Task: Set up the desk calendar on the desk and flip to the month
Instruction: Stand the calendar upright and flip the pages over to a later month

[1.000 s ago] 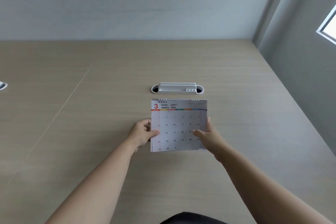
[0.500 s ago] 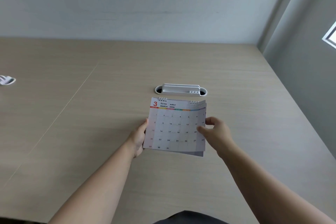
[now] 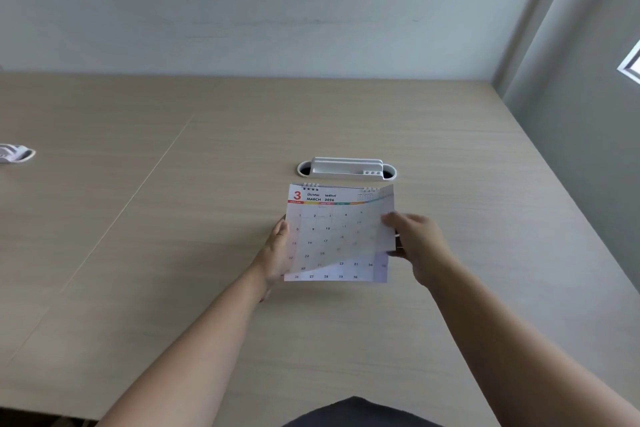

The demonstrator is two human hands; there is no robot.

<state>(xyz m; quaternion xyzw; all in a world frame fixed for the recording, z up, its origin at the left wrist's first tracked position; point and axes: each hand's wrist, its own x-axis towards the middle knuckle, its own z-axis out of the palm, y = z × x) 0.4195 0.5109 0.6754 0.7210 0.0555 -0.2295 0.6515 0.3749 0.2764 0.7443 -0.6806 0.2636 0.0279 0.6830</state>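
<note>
A spiral-bound desk calendar (image 3: 322, 236) stands on the light wooden desk (image 3: 173, 253), just in front of a white cable port. Its top page reads 3, MARCH 2026. My left hand (image 3: 277, 253) grips the calendar's left edge, thumb on the front. My right hand (image 3: 415, 243) pinches the right edge of the March page, which is lifted and curled away, so the bottom rows of the page beneath show. The right hand and the lifted page are motion-blurred.
A white oval cable port with a slotted holder (image 3: 346, 168) is set in the desk right behind the calendar. A small white object (image 3: 15, 153) lies at the far left edge. Grey walls bound the desk at the back and right.
My right hand has taken the March page's right edge and lifted it up and away, exposing the page beneath. The left hand has kept its hold on the left edge.
</note>
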